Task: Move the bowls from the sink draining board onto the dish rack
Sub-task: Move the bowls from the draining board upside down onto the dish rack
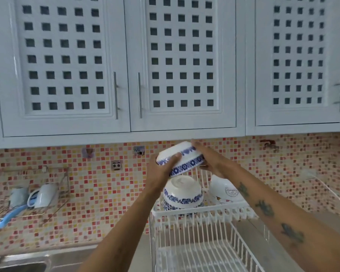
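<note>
Both grips close on one blue-and-white bowl [182, 159], held upside down and tilted at centre frame: the left hand [163, 171] wraps its left rim, the right hand [214, 163] its right side. Just below, another patterned bowl [183, 193] sits inverted on the white dish rack [200, 228], beside a plain white bowl [224, 188]. A steel sink [18, 262] shows lower left.

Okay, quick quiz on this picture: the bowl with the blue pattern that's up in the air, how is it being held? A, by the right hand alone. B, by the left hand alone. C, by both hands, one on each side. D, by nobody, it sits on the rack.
C: the left hand and the right hand grip opposite sides of the upturned blue-patterned bowl, raised above the bowls already on the white dish rack.
</note>
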Available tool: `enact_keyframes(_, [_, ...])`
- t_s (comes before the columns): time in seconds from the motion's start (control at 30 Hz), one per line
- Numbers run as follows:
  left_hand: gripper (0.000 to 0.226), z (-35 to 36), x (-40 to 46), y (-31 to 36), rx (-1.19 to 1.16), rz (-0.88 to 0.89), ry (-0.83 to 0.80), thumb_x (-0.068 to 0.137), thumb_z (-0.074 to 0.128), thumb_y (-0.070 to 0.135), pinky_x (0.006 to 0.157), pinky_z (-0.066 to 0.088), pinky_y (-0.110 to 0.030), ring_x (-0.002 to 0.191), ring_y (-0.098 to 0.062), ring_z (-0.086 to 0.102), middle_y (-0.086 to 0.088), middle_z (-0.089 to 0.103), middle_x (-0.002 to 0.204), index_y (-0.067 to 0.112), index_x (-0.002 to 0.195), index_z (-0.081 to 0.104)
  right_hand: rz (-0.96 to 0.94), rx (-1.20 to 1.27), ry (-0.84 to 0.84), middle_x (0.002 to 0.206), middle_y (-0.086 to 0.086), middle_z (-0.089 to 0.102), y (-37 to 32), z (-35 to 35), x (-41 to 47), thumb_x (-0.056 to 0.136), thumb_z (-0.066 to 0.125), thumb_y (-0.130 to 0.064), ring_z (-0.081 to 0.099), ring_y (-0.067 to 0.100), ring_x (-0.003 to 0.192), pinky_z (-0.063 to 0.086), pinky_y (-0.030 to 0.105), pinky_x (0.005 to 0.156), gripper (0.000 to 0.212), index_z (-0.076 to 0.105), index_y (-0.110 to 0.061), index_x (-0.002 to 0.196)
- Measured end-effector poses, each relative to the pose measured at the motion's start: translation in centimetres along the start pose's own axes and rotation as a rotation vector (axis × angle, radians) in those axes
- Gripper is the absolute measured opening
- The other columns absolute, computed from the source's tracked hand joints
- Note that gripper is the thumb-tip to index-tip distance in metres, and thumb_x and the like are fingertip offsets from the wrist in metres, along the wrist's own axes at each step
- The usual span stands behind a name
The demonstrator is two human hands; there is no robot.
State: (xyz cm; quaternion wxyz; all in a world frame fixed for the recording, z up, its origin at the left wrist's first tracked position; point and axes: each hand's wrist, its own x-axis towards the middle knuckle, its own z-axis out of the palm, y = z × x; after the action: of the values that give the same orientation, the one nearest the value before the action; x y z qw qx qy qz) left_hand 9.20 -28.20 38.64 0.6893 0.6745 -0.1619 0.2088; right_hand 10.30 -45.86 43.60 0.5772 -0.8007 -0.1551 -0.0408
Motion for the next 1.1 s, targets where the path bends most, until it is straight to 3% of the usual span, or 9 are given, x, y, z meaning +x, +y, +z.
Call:
enact_keyframes(0.1, [0.074, 0.6, 0.1, -1.7, 0.254, 0.135, 0.043, 0.056, 0.084, 0.055, 0.083, 0.059, -0.032, 0.098, -0.014, 0.066, 0.005, 0.064, 0.112, 0.03, 0.117, 0.05, 0.065, 0.042, -0.006, 0.116, 0.014, 0.069, 2.0, 0.2, 1.6, 0.085, 0.048, -0.061, 0.064, 0.032, 0.109, 0.051, 0.046, 0.099, 0.056, 0.06, -0.017, 0.118])
enact_keyframes(0.2, [0.087, 1.1, 0.7, -3.6, 0.421, 0.158, 0.053, 0.05, 0.081, 0.065, 0.094, 0.053, -0.035, 0.111, -0.017, 0.057, 0.004, 0.055, 0.123, 0.034, 0.124, 0.045, 0.113, 0.07, 0.02, 0.114, 0.013, 0.07, 4.1, 0.5, 2.8, 0.077, 0.054, -0.059, 0.067, 0.032, 0.104, 0.053, 0.047, 0.095, 0.064, 0.059, -0.017, 0.125])
enact_keyframes(0.37, [0.107, 1.6, 1.2, -6.7, 0.531, 0.087, 0.001, 0.051, 0.08, 0.067, 0.105, 0.044, -0.034, 0.124, -0.017, 0.047, 0.0, 0.044, 0.136, 0.026, 0.139, 0.037, 0.16, 0.162, 0.077, 0.109, 0.017, 0.071, 7.6, 1.3, 4.2, 0.086, 0.053, -0.037, 0.066, 0.035, 0.1, 0.054, 0.045, 0.088, 0.04, 0.063, -0.012, 0.115])
enact_keyframes(0.5, [0.11, 2.2, 1.0, -7.7, 0.54, 0.063, 0.018, 0.05, 0.08, 0.066, 0.105, 0.043, -0.03, 0.122, -0.015, 0.048, 0.0, 0.042, 0.136, 0.024, 0.141, 0.035, 0.149, 0.188, 0.077, 0.104, 0.013, 0.069, 8.8, 1.3, 5.0, 0.087, 0.054, -0.033, 0.063, 0.03, 0.091, 0.049, 0.037, 0.078, 0.014, 0.063, -0.022, 0.091])
enact_keyframes(0.73, [0.107, 2.3, 0.9, -8.1, 0.636, 0.013, 0.071, 0.047, 0.078, 0.073, 0.104, 0.047, -0.036, 0.122, -0.015, 0.048, 0.002, 0.046, 0.133, 0.028, 0.136, 0.04, 0.149, 0.235, 0.0, 0.112, 0.016, 0.067, 10.1, 1.4, 6.3, 0.087, 0.054, -0.03, 0.064, 0.032, 0.099, 0.05, 0.038, 0.08, 0.032, 0.061, -0.013, 0.113])
enact_keyframes(0.9, [0.101, 2.7, 0.7, -7.8, 0.701, -0.029, 0.036, 0.051, 0.082, 0.066, 0.102, 0.044, -0.032, 0.122, -0.017, 0.046, 0.007, 0.046, 0.126, 0.026, 0.135, 0.042, 0.177, 0.261, -0.008, 0.109, 0.016, 0.07, 11.3, 1.2, 6.7, 0.084, 0.056, -0.031, 0.065, 0.035, 0.101, 0.051, 0.042, 0.083, 0.027, 0.065, -0.017, 0.105])
enact_keyframes(1.03, [0.114, 3.0, 0.7, -7.8, 0.76, -0.079, 0.001, 0.058, 0.085, 0.056, 0.109, 0.038, -0.032, 0.133, -0.022, 0.041, -0.004, 0.038, 0.145, 0.015, 0.148, 0.028, 0.177, 0.24, -0.035, 0.113, 0.014, 0.069, 12.1, 1.3, 6.8, 0.078, 0.058, -0.036, 0.064, 0.034, 0.104, 0.05, 0.041, 0.082, 0.041, 0.065, -0.016, 0.113])
enact_keyframes(1.1, [0.109, 3.1, 0.7, -7.9, 0.781, -0.095, -0.015, 0.062, 0.086, 0.049, 0.105, 0.035, -0.027, 0.133, -0.022, 0.039, -0.005, 0.038, 0.146, 0.013, 0.148, 0.028, 0.17, 0.231, -0.05, 0.113, 0.015, 0.068, 12.5, 1.3, 7.0, 0.076, 0.058, -0.037, 0.064, 0.034, 0.104, 0.05, 0.041, 0.082, 0.042, 0.064, -0.017, 0.113])
